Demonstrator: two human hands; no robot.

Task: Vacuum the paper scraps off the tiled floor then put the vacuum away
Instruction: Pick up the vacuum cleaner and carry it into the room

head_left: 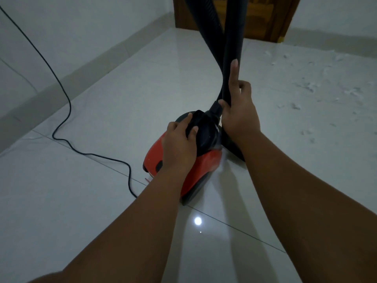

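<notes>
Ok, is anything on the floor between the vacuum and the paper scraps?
Nothing visible. Bare tiled floor separates the vacuum from the paper scraps on its right; the power cord trails off to the left, away from that path.

This looks like a room in a home: a glossy pale tiled floor (98, 205) meets plain white walls (77, 31) along a tile skirting (85, 70), a dark wooden door (271, 19) stands at the far end, and a small red household vacuum (154, 158) sits on the tiles, its black cord (68, 99) trailing off to the left.
</notes>
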